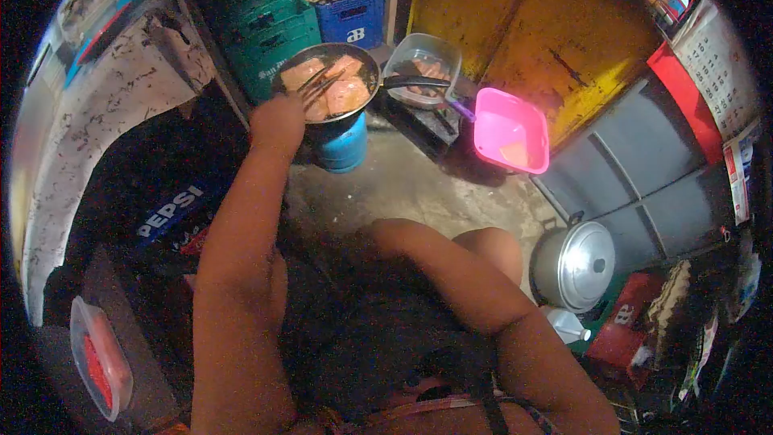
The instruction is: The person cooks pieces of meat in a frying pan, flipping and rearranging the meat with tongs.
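One L hand [277, 124], fingers [293, 106] closed rnd tongs [320, 91]

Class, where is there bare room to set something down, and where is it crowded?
Bare floor lies between the blue canister, pink basin and silver pot. Crowded: the pan, with the left hand at its edge and the clear container close by.

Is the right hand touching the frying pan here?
Apart. The head view shows the right hand well below the frying pan, with lit floor plainly visible between them.
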A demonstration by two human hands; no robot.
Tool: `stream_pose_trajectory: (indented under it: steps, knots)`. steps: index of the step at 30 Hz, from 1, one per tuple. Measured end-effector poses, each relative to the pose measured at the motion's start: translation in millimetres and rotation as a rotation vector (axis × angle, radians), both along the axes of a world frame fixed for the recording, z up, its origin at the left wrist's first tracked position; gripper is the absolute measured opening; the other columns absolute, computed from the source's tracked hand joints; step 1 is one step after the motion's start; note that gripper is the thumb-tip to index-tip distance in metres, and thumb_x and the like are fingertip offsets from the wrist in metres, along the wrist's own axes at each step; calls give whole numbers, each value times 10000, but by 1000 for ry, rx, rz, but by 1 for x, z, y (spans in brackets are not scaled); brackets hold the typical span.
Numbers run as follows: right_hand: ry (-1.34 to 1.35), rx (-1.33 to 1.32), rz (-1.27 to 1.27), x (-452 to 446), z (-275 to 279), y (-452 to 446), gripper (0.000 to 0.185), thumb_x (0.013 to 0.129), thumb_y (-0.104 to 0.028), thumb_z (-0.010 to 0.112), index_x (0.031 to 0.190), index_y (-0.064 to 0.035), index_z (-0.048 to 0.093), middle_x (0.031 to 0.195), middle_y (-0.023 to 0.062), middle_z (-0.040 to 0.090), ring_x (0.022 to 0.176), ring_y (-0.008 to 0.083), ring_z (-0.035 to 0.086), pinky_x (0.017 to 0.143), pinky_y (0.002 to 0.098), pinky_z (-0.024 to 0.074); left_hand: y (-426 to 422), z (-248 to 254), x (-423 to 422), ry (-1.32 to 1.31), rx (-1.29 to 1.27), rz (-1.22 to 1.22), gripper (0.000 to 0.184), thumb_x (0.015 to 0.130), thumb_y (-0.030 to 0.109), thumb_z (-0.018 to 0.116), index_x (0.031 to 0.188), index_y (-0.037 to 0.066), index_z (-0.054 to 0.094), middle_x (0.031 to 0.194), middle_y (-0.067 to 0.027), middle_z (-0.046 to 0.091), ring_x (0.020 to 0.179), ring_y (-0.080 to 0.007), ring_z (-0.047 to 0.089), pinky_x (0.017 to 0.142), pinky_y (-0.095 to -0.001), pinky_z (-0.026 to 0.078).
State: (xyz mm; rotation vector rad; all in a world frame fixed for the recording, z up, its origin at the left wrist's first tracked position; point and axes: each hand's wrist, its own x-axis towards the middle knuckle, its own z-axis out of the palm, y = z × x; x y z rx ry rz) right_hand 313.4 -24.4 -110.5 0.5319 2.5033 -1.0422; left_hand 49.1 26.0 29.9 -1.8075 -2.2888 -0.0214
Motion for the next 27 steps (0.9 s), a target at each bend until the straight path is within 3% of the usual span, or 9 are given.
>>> stream_pose_trajectory:
  steps: [10,20,22,27]
  knots:
    - [-2,-5,-18,4,-1,-1,526,901,-405,691,1337,-112,654,1261,200,698,1131,414,668,972,517,525,21,-20,-28,-333,4,180,309,978,238,528,1114,54,736,1147,-248,724,1049,-445,706,912,-547,559]
    - [-39,-7,-38,4,16,-2,530,881,-404,702,1301,-82,668,1230,215,705,1124,415,673,968,527,529,18,-15,-35,-317,-54,241,298,976,224,533,1133,53,719,1187,-238,715,1110,-435,688,945,-551,547]
    - [-13,-8,-86,4,-1,-2,525,880,-397,705,1300,-83,669,1237,210,703,1128,416,671,969,526,529,15,-8,-30,-334,-46,250,298,977,223,535,1150,58,712,1205,-233,711,1125,-432,684,951,-551,543]
    - [-43,16,-22,3,10,0,519,884,-391,709,1318,-111,660,1248,200,701,1140,420,665,974,523,528,7,2,-30,-282,-19,256,298,963,266,621,1164,61,701,1216,-218,713,1143,-423,678,956,-549,544]
